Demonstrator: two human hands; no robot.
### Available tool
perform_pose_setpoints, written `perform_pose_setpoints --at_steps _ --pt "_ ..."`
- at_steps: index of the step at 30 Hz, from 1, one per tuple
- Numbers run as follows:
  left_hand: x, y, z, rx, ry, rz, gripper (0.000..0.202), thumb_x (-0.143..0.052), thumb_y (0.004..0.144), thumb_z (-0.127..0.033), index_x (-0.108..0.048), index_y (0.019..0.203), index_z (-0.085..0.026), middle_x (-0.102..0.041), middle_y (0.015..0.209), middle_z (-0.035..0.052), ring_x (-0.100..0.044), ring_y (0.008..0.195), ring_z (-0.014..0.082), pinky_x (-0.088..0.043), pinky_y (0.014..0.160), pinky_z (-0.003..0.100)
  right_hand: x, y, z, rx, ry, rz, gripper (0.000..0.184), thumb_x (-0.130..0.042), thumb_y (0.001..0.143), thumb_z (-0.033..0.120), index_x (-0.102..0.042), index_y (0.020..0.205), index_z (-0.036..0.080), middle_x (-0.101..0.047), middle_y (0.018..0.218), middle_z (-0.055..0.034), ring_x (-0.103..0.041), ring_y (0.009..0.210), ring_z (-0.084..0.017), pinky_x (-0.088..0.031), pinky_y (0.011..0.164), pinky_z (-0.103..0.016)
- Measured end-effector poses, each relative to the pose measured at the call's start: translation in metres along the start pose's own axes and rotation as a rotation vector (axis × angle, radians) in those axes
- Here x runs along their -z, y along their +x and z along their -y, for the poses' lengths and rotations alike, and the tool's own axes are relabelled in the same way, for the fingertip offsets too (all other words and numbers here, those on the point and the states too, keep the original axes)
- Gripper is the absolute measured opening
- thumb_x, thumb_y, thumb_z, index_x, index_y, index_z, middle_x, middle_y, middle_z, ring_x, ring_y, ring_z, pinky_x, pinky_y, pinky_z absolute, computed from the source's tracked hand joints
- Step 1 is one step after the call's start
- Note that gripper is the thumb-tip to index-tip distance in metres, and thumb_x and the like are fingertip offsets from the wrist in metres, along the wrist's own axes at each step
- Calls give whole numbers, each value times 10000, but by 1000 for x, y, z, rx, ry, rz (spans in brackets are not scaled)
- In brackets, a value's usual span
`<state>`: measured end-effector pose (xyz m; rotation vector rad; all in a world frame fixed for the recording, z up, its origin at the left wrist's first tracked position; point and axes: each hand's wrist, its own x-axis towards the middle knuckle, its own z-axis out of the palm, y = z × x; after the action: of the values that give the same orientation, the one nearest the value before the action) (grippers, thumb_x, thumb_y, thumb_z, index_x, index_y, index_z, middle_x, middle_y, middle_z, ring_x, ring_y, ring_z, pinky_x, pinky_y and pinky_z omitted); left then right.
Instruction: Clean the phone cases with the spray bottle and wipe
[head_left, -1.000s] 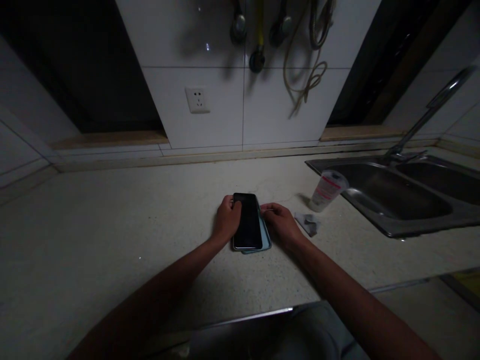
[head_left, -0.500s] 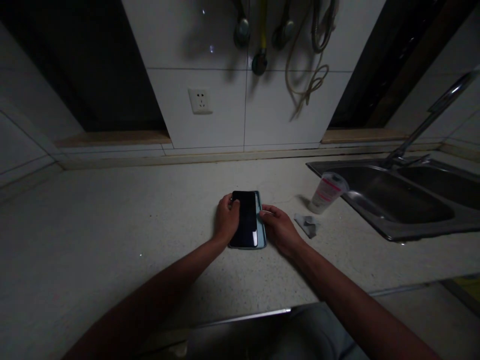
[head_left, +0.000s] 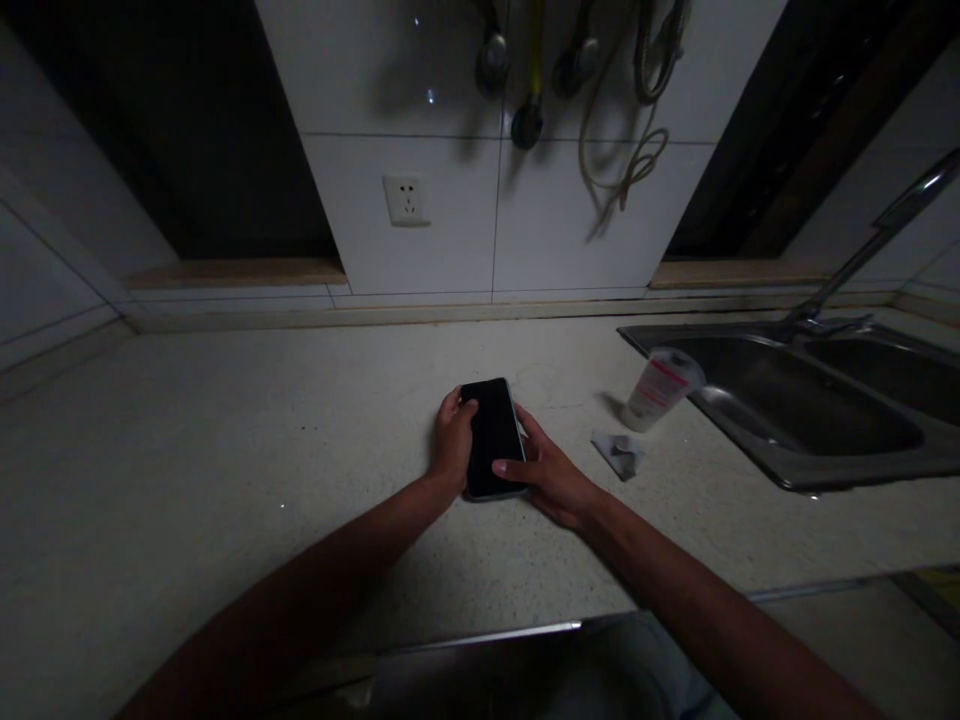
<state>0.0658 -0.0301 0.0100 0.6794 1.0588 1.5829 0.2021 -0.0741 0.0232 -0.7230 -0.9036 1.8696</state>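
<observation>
right hand [head_left: 544, 470] has moved from beside the phone onto its right side, and the black smartphone [head_left: 491, 440] now sits turned a little, with less of the pale blue case [head_left: 519, 440] showing than a moment before. only a thin blue edge is visible along the phone's right side, and i cannot tell if the phone is fully seated in this case. the phone lies flat on the speckled cream countertop [head_left: 225, 500], near the middle of the view, with its dark screen facing up.

left hand [head_left: 454, 440] is on the phone's left side, and its fingers [head_left: 466, 402] curl over the upper left edge in a narrow hold. the right hand's fingers are spread wide around the other side: one finger [head_left: 504, 467] lies across the lower screen, and another [head_left: 519, 418] goes up along the right edge.

to the right, a crumpled grey cloth [head_left: 619, 453] lies on the counter just beside a tipped plastic cup [head_left: 660, 390], which rests by the rim of the steel double sink [head_left: 847, 470]. behind the sink stands a metal faucet [head_left: 862, 265]. on the white tile wall are a power socket [head_left: 406, 200], hanging ladles [head_left: 493, 60] and a coiled rope [head_left: 626, 150].
</observation>
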Motion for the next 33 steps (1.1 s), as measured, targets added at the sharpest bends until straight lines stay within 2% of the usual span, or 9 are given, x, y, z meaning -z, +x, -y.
perform_pose_setpoints --at_steps 3,6,9,11,14,17,23,28,33 --pt "1 5 -5 195 -94 152 221 -667 732 -237 -673 944 -174 -695 781 23 -665 759 204 -533 800 334 -1 -1 4 -9 12 -14 953 -877 575 127 -462 1398 367 -710 1107 5 -692 962 -209 -569 853 -375" --pt "2 12 -13 383 -208 251 235 -643 783 -319 -679 935 -143 -720 799 73 -694 786 246 -556 825 396 1 0 5 -2 23 -61 861 -880 562 126 -536 1329 313 -724 1039 3 -699 868 -186 -572 781 -323" --pt "4 18 -18 446 -210 270 226 -602 865 -333 -683 910 -127 -730 819 107 -710 842 265 -564 856 415 4 2 5 5 24 -78 715 -889 594 194 -593 1241 260 -723 993 -6 -692 784 -162 -568 741 -298" --pt "6 20 -17 417 -172 272 197 -621 880 -301 -684 896 -115 -725 802 107 -709 819 242 -565 847 382 5 2 4 10 14 -59 673 -892 618 245 -601 1225 256 -717 1003 -10 -690 794 -161 -565 750 -299" --pt "9 22 -12 299 -147 261 196 -701 841 -293 -685 869 -100 -713 771 91 -692 753 207 -561 795 335 5 0 3 21 -27 -26 752 -912 582 228 -579 1254 282 -707 1060 -13 -684 897 -183 -558 800 -309" --pt "10 21 -6 200 -141 267 268 -787 765 -337 -687 830 -97 -710 749 78 -676 720 192 -548 750 311 3 -1 4 24 -100 -34 814 -921 537 187 -558 1258 290 -702 1088 -21 -668 965 -201 -549 830 -324" --pt "10 19 -3 113 -90 254 417 -868 617 -439 -670 776 -107 -675 692 38 -626 647 156 -496 657 274 -1 1 3 60 -205 -68 837 -909 486 161 -555 1237 270 -688 1091 -31 -640 1005 -230 -523 879 -379" --pt "10 18 -2 52 0 209 427 -836 627 -484 -625 742 -132 -612 646 -8 -562 597 112 -454 602 237 1 2 1 83 -237 -84 943 -886 471 134 -505 1319 292 -672 1163 -37 -617 1060 -253 -502 921 -420" --pt "6 15 -5 20 8 217 447 -831 630 -503 -617 784 -141 -594 664 -26 -546 600 87 -441 575 199 2 1 1 93 -246 -125 900 -867 490 140 -528 1309 301 -692 1125 -21 -630 1035 -253 -503 908 -414"
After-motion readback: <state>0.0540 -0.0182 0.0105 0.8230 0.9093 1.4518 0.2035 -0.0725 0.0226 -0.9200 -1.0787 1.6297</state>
